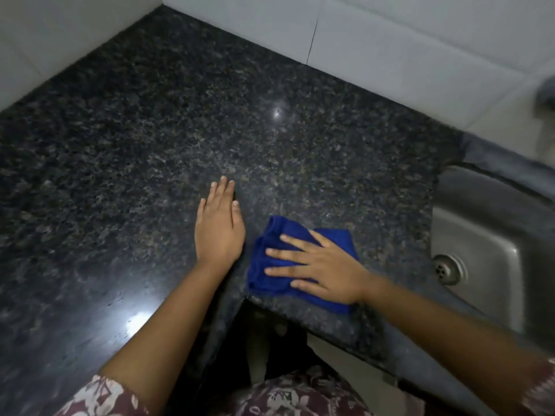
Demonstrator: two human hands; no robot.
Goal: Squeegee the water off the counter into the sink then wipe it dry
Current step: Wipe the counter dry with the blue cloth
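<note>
While the right hand [324, 265] lies flat on the blue cloth [279, 259], its fingers are spread wide and straight, pressing the crumpled fabric onto the dark speckled counter [150, 130]. That cloth sits left of the steel sink [492, 235], near the counter's inner front corner. Further left of the sink, just beside the cloth, the left hand [219, 226] rests palm down on bare stone, fingers straight and pressed together. White wall tiles [390, 40] run behind the sink, whose drain [447, 268] shows in the basin. Floral sleeves [102, 397] frame the bottom edge.
</note>
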